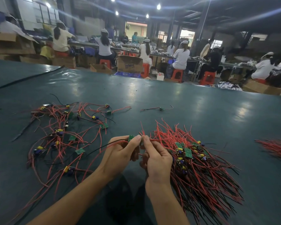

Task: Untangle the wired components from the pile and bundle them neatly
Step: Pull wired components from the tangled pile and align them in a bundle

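A loose tangle of wired components (pixel 66 135), small green boards with red and black leads, spreads over the left of the dark green table (pixel 201 111). To the right lies a dense gathered bundle (pixel 195 159) of the same parts, wires fanned out. Between them, my left hand (pixel 120 155) pinches one small green board (pixel 131 138), whose red and black wires trail left. My right hand (pixel 156 158) meets it fingertip to fingertip and pinches the red wires on the board's right side.
One single wired board (pixel 161 108) lies apart farther back. Another red wire bunch (pixel 277 148) sits at the right edge. A black cable (pixel 26 78) runs across the far left. Beyond the table's far edge, people sit on red stools among cardboard boxes.
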`<state>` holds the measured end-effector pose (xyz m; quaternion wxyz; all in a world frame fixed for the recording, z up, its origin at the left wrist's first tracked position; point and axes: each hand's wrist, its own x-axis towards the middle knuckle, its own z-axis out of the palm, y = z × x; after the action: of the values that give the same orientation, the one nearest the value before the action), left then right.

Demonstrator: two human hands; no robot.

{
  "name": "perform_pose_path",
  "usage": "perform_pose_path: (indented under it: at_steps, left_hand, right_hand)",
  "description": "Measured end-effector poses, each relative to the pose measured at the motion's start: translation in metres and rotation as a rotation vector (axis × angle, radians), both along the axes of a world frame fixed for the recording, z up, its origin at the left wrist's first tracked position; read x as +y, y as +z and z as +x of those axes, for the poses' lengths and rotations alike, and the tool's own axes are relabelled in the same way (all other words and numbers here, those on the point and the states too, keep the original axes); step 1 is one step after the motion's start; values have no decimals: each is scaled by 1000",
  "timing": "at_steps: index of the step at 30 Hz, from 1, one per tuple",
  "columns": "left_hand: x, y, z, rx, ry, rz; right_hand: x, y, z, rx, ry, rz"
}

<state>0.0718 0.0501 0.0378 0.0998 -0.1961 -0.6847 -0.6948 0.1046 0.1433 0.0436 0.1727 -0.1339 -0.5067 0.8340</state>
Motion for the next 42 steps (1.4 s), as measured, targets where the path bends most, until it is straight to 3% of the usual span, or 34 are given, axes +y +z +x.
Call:
perform_pose_path:
  at_steps: [10,14,17,23,26,29,34,38,42]
  left_hand:
    - [-8,6,-5,30,33,63]
    - [-3,3,-7,-69,17,119]
    - [-3,0,-7,-107,8,118]
    - [0,-6,-5,-13,-36,-21]
    - [-1,-5,-4,4,-64,-63]
    - [-6,1,-5,1,-47,-26]
    - [-4,0,-4,-12,-43,25]
    - [-3,2,-5,-68,59,120]
    - [-5,-3,-5,97,162,-161]
  right_hand:
    - [42,9,-4,-7,-188,-185]
    - [37,7,-5,-25,-164,-198]
    - [26,6,-3,-22,-90,-93]
    - [-7,0,5,54,87,120]
    - [-2,2,5,6,17,121]
    - [28,6,-2,-70,-150,-41]
    - [40,6,-3,-5,-244,-89]
    - [28,5,-5,-50,-124,5]
    - [9,3,0,-68,103,160]
